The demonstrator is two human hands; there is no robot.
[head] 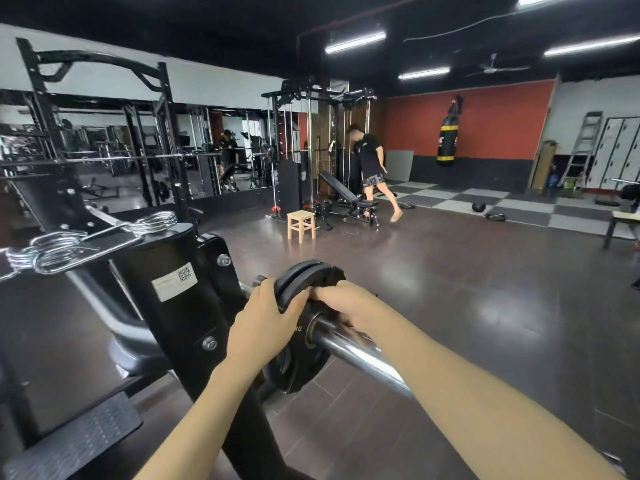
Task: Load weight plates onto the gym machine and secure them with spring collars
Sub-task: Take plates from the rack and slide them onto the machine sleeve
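Both hands were on the weight plates [304, 320] at the lower middle of the frame. Left hand [266, 318] lay with fingers spread and nearly straight over the upper left rim of the nearest plate, pressing more than gripping. Right hand [346, 306] was curled over the top right edge of the same plate, its fingertips hooked behind the rim, so it held the plate. I judge that the two hands were placed on opposite sides so that the plate goes straight along the chrome sleeve [360, 355] and does not jam.

The plates sat on this sleeve, which ran toward the lower right corner, with much bare metal left for a collar. At least two black plates seemed to stand there, close together; the exact number was hard to see, because the hands covered the gap. Only the letters "KG" showed on the front face; the number was hidden by the left hand.

Two spring collars [69, 249] lay on top of the black machine housing [169, 271] at the middle left of the frame, well apart from the plates, probably kept there within reach for the securing step, which was not yet done. The far left collar was cut by the frame edge.

In the upper middle, far away, another person [372, 168] stood near a bench [346, 197] and a wooden stool [302, 225].
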